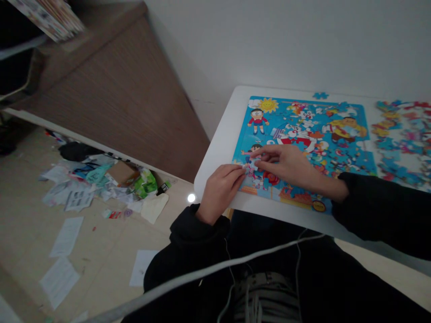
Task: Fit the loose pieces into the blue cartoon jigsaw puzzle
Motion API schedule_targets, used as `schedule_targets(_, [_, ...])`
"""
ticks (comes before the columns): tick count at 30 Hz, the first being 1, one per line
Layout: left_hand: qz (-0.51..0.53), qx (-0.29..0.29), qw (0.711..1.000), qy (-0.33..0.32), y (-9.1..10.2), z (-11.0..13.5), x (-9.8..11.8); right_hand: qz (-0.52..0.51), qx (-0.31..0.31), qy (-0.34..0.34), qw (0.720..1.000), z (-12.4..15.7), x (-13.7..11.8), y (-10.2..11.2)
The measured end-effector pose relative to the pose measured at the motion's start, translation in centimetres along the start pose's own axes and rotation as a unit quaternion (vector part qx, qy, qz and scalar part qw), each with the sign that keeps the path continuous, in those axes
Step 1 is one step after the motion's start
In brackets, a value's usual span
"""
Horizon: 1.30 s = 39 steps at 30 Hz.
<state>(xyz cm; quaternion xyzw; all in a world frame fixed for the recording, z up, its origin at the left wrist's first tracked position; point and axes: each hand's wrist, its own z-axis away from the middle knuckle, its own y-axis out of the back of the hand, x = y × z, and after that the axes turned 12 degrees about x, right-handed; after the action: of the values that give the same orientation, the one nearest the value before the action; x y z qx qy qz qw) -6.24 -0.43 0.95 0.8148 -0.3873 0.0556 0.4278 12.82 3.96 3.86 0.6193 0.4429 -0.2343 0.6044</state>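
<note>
At the jigsaw puzzle (246, 129), the left hand (221, 190) and right hand (290, 165) nearly meet; I cannot tell either grip's state

A brown wood-grain cabinet (128, 94) is positioned at the upper left, beside a pale wall (286, 45). A row of thin books (54, 20) is placed on its top; a dark tray-like object (20, 76) is cut off by the left edge of the view. Loose clutter is heaped on the tiled floor (111, 246) near the cabinet base. In the heap, a brown cardboard box (123, 173) is set just beside a green packet (145, 183), and a black bundle (76, 151) is located behind. Two white sheets (66, 236) are laid nearer the foreground. A pale cable (249, 258) is routed diagonally across the lower foreground.
</note>
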Motion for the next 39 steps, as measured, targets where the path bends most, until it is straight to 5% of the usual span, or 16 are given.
schedule_targets(8, [-0.021,0.017,1.000,0.002,-0.3,0.0,0.2,0.182,-0.024,0.129,0.975,0.7,0.1,0.5])
schedule_targets(17, [-0.016,0.023,0.999,0.029,-0.4,0.0,0.1,0.326,-0.056,0.318,0.888,2.0,0.2,0.8])
schedule_targets(33, [0.007,0.025,0.998,0.059,-0.4,0.2,0.1,0.265,-0.101,0.321,0.904,1.7,0.5,0.9])
schedule_targets(39, [0.018,0.014,0.997,0.081,-0.2,0.1,0.1,0.302,-0.047,0.348,0.886,2.6,0.3,1.6])
